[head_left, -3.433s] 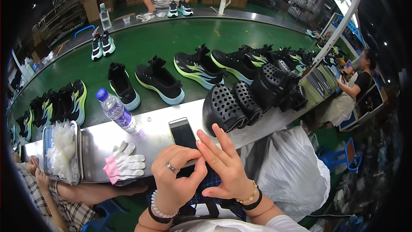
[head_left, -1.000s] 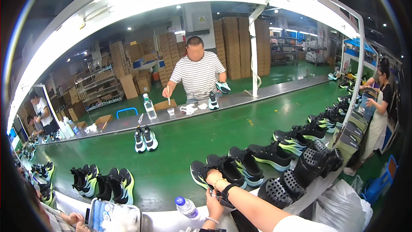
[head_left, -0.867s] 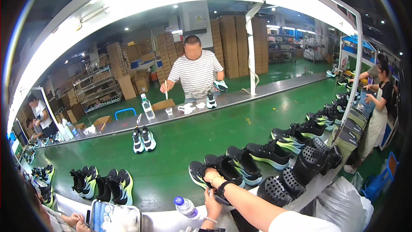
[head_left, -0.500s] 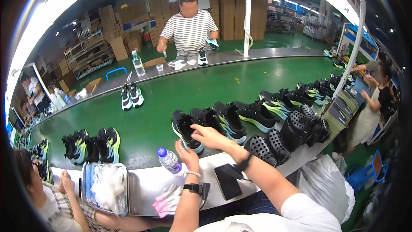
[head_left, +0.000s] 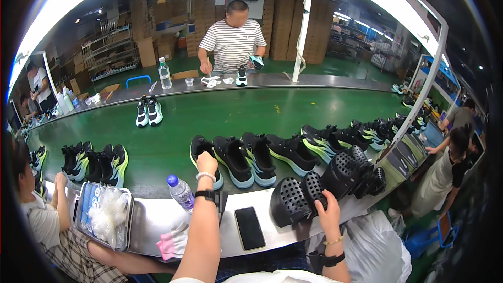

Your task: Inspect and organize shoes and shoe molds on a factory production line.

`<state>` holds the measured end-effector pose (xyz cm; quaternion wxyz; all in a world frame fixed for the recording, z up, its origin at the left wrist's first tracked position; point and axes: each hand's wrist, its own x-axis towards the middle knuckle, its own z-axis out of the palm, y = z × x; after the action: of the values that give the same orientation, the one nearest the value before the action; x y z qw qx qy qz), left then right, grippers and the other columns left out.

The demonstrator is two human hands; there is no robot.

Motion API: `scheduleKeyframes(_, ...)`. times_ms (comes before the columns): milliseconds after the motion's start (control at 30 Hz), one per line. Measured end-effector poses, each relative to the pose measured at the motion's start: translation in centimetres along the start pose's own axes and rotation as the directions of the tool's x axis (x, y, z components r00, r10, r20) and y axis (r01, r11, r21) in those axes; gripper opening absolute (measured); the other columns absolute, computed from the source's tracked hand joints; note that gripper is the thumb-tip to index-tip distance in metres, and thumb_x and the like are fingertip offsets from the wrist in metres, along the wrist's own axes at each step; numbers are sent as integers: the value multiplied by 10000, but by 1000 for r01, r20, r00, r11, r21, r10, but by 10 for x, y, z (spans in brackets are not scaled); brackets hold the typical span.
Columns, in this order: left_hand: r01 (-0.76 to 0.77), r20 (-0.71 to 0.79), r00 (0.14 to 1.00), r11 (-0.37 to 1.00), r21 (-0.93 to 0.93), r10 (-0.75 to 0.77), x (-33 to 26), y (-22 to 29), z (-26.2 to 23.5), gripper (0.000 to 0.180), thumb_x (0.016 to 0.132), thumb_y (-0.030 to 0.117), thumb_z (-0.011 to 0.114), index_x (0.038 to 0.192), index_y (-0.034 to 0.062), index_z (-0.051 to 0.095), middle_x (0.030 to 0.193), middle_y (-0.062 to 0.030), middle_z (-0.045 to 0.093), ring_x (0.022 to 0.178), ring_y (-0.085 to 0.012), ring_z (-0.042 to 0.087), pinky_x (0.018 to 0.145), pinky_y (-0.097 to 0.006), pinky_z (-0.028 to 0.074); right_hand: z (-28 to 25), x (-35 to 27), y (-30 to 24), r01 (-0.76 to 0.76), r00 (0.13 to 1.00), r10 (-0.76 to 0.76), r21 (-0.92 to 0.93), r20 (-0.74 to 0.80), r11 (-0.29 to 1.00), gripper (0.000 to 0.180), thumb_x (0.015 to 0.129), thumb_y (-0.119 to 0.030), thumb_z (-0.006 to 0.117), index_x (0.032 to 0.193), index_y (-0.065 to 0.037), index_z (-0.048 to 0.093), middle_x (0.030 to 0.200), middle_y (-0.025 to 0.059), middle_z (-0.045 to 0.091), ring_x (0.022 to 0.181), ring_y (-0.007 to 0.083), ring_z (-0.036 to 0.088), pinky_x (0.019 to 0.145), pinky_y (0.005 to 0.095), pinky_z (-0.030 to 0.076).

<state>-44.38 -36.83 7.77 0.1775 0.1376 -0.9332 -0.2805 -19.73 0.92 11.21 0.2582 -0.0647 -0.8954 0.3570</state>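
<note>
I log: water bottle (head_left: 181, 193), black phone (head_left: 249, 227), pink-and-white gloves (head_left: 173, 234) and a tray of plastic bags (head_left: 104, 215) on the desk (head_left: 152, 220); cardboard boxes (head_left: 285, 18) behind.

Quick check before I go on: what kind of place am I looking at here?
Most likely a shoe factory assembly line. A long green conveyor belt carries rows of sneakers, the left hand reaches onto one, the right hand rests on black perforated moulds, and stacked cartons line the back.
</note>
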Motion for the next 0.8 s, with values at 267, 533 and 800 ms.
scheduleKeyframes(267, 127, 225, 953, 939, 320, -205, 22, -24, 44, 467, 885, 176, 526, 1282, -58, 449, 1251, -224, 564, 1119, -342, 609, 898, -399, 532, 2, -11, 2, -51, 994, 52, 20, -92, 999, 643, 832, -252, 715, 1331, 40, 432, 1263, 258, 539, 1158, 421, 519, 996, 435, 406)
scheduleKeyframes(533, 120, 272, 947, 972, 202, -173, 21, -15, 13, 281, 893, 119, 508, 1100, -44, 606, 1120, -254, 646, 1059, -367, 641, 885, -424, 534, 3, -17, -1, -62, 994, 58, -41, -92, 997, 696, 755, -204, 781, 1322, 10, 438, 1295, 248, 540, 1180, 417, 525, 986, 421, 421)
scheduleKeyframes(800, -417, 349, 875, 889, 190, 337, -88, 24, -23, 467, 772, 396, 676, 1201, 216, 624, 1054, -123, 652, 1152, -341, 542, 1149, -569, 114, -28, 49, -111, 72, 997, -62, 220, -55, 973, 568, 768, -238, 776, 1201, 24, 518, 941, 216, 679, 870, 367, 674, 786, 391, 520)
